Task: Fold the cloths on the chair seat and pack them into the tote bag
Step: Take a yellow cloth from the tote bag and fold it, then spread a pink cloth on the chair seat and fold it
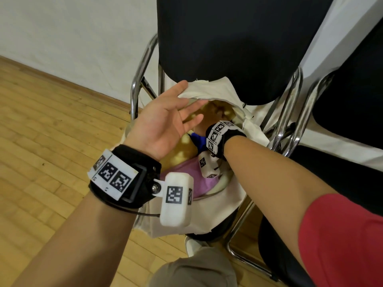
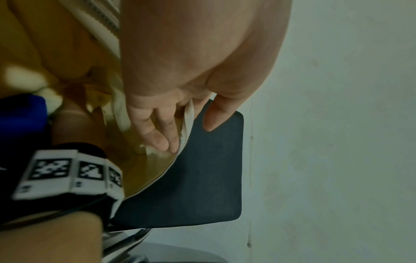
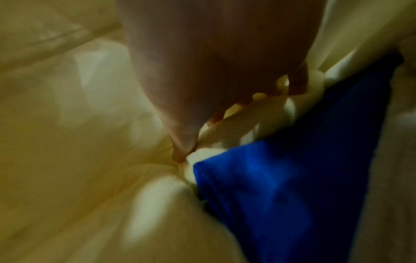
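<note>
Canvas tote [image 1: 226, 90] propped on seat, mouth gaping toward chair back [image 1: 238, 44] at 12 o'clock. Packing well advanced, judging by contents: blue cloth [image 1: 198, 139] and pink cloth [image 1: 192, 172] already inside, toward 6 o'clock of opening; pale cloth [image 3: 227, 128] being pushed down at centre. Left hand [image 1: 163, 121] at 9 o'clock, fingers nearly straight, thumb outside and fingers inside zipper edge [image 2: 183, 135], holding rim wide. Right hand [image 3: 216, 74] sunk deep in bag, fingertips curled into pale cloth beside blue (grip or mere push: hard to say through blur). No loose cloth visible on seat, so probably last piece; left to do: settle it flat, pull out. Second chair [image 1: 352, 83] at 3 o'clock, close by. Chrome frame [image 1: 138, 79] at 10 o'clock. Wood floor [image 1: 51, 131] at 8 o'clock. Floppy rim likely to collapse once released.
</note>
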Available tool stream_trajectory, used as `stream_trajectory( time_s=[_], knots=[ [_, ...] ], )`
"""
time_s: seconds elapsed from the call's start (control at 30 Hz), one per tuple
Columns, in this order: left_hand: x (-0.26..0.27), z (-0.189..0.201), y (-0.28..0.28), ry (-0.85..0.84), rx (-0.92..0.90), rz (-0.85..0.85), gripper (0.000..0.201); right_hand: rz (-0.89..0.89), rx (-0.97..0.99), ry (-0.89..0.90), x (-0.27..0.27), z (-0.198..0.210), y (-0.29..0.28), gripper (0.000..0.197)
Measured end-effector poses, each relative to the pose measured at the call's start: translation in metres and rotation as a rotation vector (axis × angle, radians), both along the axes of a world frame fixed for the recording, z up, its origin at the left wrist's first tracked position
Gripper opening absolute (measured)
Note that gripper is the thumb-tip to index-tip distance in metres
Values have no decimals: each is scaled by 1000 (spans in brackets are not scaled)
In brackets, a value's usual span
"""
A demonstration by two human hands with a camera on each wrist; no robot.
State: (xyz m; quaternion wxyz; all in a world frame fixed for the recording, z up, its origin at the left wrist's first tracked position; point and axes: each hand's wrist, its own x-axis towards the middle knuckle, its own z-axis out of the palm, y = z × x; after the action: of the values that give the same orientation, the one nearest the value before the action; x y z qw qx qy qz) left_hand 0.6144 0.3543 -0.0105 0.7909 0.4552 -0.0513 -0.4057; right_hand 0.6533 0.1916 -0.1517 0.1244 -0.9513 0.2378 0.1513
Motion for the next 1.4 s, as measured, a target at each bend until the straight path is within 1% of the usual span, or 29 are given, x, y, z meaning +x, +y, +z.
stream_trajectory(
  time_s=[0.07, 0.1, 0.17, 0.27, 0.33, 0.4, 0.47, 0.53, 0.6, 0.7, 0.77, 0.83, 0.9, 0.97, 1.07, 1.13, 1.23, 1.37, 1.4],
  knots=[
    [-1, -1, -1, -5, 2, -5, 59, -31, 9, 29, 5, -3, -4, 97],
    [-1, -2, -1, -8, 5, -3, 59, -28, 7, 35, 5, 0, -4, 95],
    [-2, -3, -2, -12, 10, 8, 58, 25, 1, 47, 2, 3, -4, 83],
    [-7, -3, -5, -7, 15, 21, 57, 82, 29, 29, -10, 19, -5, 64],
    [-12, -1, -7, -5, 32, 27, 56, 147, 50, -24, -19, 25, -4, 55],
    [-18, 2, -9, -11, 64, 46, 55, 193, 70, -68, -35, 34, 0, 53],
    [-25, 6, -12, -20, 113, 68, 53, 223, 158, -178, -52, 42, 4, 50],
    [-34, 8, -13, -29, 185, 90, 52, 243, 280, -253, -74, 52, 8, 42],
    [-45, 11, -14, -36, 257, 101, 51, 142, 423, -268, -97, 62, 7, 37],
    [-69, 21, -15, -6, 296, 109, 43, 5, 445, -233, -133, 75, 2, 44],
    [-84, 26, -17, -15, 320, 106, 38, -26, 478, -266, -155, 85, -3, 44],
    [-100, 31, -22, -50, 362, 103, 39, -34, 489, -312, -181, 102, -8, 43],
    [-117, 36, -28, -120, 413, 83, 33, -47, 474, -351, -208, 118, -15, 44],
    [-136, 41, -35, -182, 461, 76, 31, -87, 465, -368, -238, 134, -22, 51],
    [-168, 43, -47, -307, 551, 56, 44, -125, 421, -383, -285, 151, -35, 59],
    [-190, 42, -56, -394, 588, 30, 49, -159, 416, -397, -318, 164, -41, 56],
    [-225, 46, -72, -491, 599, -6, 51, -196, 420, -439, -371, 179, -50, 46],
    [-273, 52, -100, -582, 553, -63, 49, -261, 416, -444, -438, 188, -69, 43],
    [-285, 53, -109, -607, 546, -69, 50, -279, 396, -441, -452, 188, -76, 47]
  ],
)
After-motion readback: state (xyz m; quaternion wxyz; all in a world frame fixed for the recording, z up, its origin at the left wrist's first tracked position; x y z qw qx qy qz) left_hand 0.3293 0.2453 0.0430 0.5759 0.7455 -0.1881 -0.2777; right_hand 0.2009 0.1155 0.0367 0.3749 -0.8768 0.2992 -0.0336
